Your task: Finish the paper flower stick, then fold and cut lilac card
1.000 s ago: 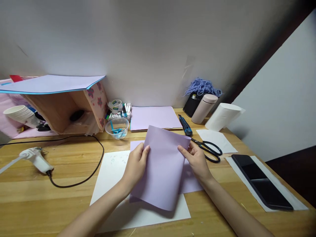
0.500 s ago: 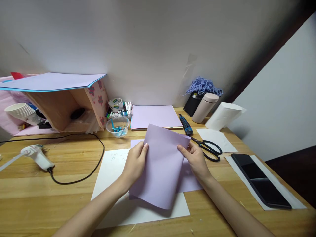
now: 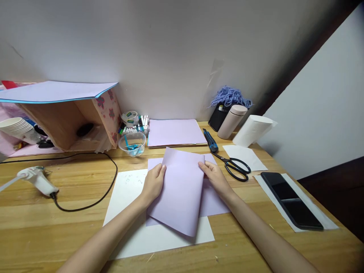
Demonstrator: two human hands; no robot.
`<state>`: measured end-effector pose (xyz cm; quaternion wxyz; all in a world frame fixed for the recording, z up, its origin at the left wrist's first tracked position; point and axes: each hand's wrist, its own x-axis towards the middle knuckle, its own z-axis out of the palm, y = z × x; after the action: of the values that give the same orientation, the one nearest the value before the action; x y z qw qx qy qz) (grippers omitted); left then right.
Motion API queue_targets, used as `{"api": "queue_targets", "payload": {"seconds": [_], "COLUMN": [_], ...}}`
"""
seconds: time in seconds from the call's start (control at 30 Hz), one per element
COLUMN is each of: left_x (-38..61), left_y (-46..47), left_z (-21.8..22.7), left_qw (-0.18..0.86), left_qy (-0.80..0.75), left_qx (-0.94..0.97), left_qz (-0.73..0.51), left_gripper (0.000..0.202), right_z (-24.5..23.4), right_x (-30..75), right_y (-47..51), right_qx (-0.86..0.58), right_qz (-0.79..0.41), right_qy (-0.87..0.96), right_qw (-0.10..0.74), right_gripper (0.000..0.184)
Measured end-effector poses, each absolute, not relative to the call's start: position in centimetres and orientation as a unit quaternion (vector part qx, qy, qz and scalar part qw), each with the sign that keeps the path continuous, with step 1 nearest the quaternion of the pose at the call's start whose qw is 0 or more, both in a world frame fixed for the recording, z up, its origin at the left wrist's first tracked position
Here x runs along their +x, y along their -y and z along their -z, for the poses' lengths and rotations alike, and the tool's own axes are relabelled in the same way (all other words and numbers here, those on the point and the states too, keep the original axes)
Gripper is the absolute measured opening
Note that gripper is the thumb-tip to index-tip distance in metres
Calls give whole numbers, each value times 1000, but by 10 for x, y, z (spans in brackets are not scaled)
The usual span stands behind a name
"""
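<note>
A sheet of light purple paper (image 3: 179,189) is held up at a tilt between my two hands, its right side bent over. My left hand (image 3: 154,182) pinches the left edge, thumb on the front face and fingers behind. At the upper right edge, my right hand (image 3: 216,179) grips it the same way, with some fingers hidden. Beneath lies another purple sheet (image 3: 214,201), partly covered, on top of a white sheet (image 3: 125,204) with faint marks. Just beyond my right hand rest black-handled scissors (image 3: 237,168) and a blue and black utility knife (image 3: 210,141).
A white glue gun (image 3: 41,181) with a black cord lies left, before a cardboard box (image 3: 106,113). Along the back are a clear bowl (image 3: 132,144), markers (image 3: 143,123), a purple paper stack (image 3: 176,132), a bottle (image 3: 232,121) and a tissue pack (image 3: 253,131). A phone (image 3: 291,201) lies right.
The held sheet's right side has bent inward as my right hand moved slightly left, closer to my left hand. The whole view has shifted a little.
</note>
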<state>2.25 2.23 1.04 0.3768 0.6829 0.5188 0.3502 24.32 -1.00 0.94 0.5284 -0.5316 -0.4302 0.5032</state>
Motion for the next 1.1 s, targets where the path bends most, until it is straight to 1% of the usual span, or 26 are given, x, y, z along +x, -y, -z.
{"api": "queue_targets", "payload": {"seconds": [0.13,0.33,0.57,0.77,0.97,1.1], "left_x": [21,20,19,19,18,18], "left_y": [-26,-28,-27,-26,-27,-28], "left_z": [-3,1,1,0,3,5], "left_qw": [377,383,390,397,391,380], "left_qy": [-514,-509,-494,-491,-493,-498], "left_qx": [690,689,695,695,706,713], "left_qz": [-343,-346,-347,-344,-326,-316], "left_gripper": [32,32,30,30,32,33], "right_z": [-3,3,5,8,12,13], "right_x": [243,243,247,248,257,260], "right_y": [7,4,2,1,-4,-6], "right_qx": [-526,-538,-509,-519,-570,-572], "right_qz": [-529,-544,-573,-550,-477,-483], "right_qy": [432,406,371,351,335,327], "right_qw": [507,500,524,551,579,578], "right_gripper": [34,32,29,31,37,35]}}
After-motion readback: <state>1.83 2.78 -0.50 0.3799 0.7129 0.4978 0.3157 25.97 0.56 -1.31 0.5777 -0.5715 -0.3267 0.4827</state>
